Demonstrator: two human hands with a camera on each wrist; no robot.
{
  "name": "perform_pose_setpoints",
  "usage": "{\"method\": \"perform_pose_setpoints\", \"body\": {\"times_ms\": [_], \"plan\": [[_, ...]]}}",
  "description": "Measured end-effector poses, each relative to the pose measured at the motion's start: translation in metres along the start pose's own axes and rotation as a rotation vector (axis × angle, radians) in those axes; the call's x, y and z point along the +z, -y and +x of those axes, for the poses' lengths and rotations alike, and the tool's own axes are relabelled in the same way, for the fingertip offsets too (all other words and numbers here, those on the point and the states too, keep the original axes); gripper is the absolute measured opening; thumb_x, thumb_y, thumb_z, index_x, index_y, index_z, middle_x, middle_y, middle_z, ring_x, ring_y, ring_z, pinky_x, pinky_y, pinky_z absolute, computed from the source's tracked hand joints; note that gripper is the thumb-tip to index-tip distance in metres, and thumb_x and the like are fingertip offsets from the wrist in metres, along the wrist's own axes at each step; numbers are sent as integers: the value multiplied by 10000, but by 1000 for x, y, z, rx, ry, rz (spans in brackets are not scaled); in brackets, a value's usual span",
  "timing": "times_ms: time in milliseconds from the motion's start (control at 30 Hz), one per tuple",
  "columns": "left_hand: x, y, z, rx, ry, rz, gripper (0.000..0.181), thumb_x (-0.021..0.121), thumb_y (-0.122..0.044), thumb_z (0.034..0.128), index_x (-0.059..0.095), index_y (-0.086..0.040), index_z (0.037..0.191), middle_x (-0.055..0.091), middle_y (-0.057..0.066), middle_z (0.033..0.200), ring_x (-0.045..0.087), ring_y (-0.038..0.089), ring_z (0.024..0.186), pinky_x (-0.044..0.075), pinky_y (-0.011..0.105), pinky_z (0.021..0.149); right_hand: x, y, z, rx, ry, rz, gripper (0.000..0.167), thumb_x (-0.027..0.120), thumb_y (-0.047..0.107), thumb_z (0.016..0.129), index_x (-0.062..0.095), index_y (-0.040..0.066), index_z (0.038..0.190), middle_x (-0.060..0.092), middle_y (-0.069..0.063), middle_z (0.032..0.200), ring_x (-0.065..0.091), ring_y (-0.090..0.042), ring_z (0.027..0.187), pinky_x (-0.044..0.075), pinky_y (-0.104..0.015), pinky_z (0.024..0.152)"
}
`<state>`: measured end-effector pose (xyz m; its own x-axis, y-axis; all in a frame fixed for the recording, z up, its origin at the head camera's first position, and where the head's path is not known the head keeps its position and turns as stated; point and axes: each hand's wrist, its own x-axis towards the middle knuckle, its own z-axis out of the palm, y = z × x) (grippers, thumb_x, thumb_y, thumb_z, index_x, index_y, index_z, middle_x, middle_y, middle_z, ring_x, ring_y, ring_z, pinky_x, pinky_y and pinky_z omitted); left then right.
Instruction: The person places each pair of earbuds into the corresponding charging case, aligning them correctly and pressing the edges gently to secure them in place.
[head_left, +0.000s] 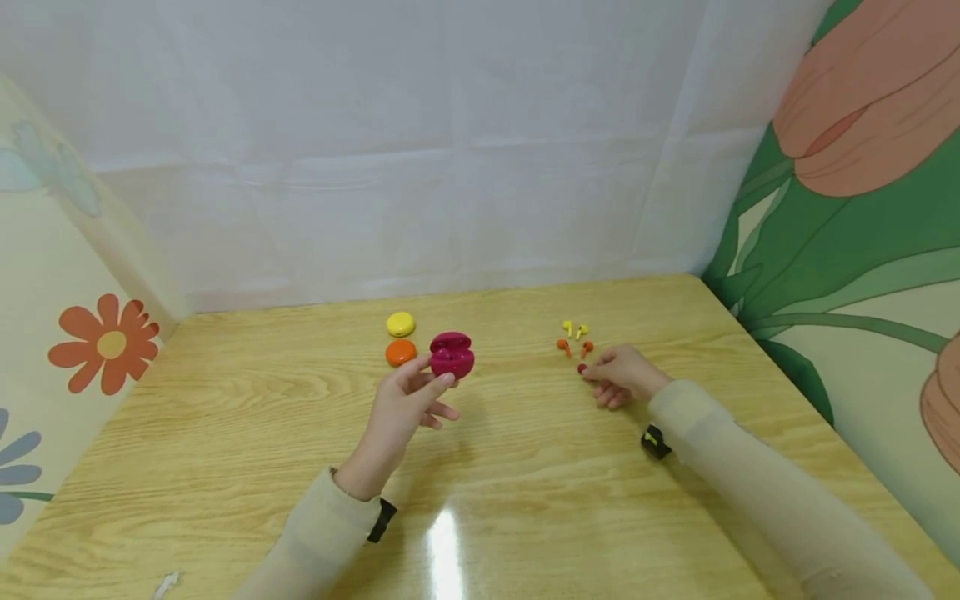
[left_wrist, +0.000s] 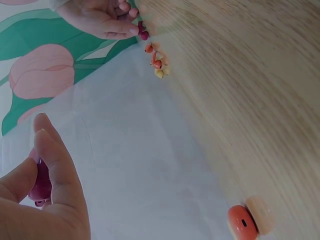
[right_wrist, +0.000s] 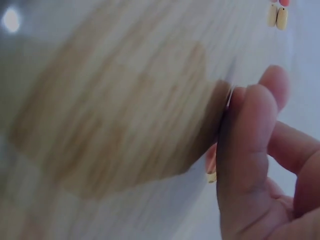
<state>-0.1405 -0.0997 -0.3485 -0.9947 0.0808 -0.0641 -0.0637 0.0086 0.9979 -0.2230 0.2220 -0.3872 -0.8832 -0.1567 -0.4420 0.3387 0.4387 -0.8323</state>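
Pinching a magenta earbud (head_left: 582,368) in the fingers (right_wrist: 248,145) of the right hand (head_left: 621,377), narrowed to a small tip grip low over the bench (head_left: 262,433). Showing the bud's round head just past the fingertips, toward the white sheet (head_left: 390,225) behind; judging by the left wrist view, running the stem back to the fingers. Too blurred in the right wrist view to tell the earbud's exact set, or whether touching the wood.

Holding a magenta charging case (head_left: 453,363) in the left hand (head_left: 405,404), gripped by one side between thumb and fingers, with others loosely spread below; seemingly raised off the bench, with lid tipped up and opening facing the near side. Lying well to the left of the pinched earbud, at much the same depth; likely hinging most on that sideways gap, with bud and case in different hands.

Resting just beyond the right fingers, a pair of orange earbuds (head_left: 587,346), with a pair of yellow earbuds (head_left: 567,326) farther back. Sitting near the left hand, on its far side, a closed orange charging case (head_left: 401,352), with a closed yellow charging case (head_left: 401,323) just behind.
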Motion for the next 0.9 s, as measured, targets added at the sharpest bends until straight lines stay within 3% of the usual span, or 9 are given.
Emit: {"method": "perform_pose_setpoints", "body": {"times_ms": [900], "plan": [[-1,0,0,-22,-8,2,463,619,-94,958,499,-41,1402,664,158,1040,683,172,594,518,231,524,2,3,-4,-18,-26,-39,114,557,56,973,558,-47,924,617,-58,638,606,-97,495,522,-244,470]]}}
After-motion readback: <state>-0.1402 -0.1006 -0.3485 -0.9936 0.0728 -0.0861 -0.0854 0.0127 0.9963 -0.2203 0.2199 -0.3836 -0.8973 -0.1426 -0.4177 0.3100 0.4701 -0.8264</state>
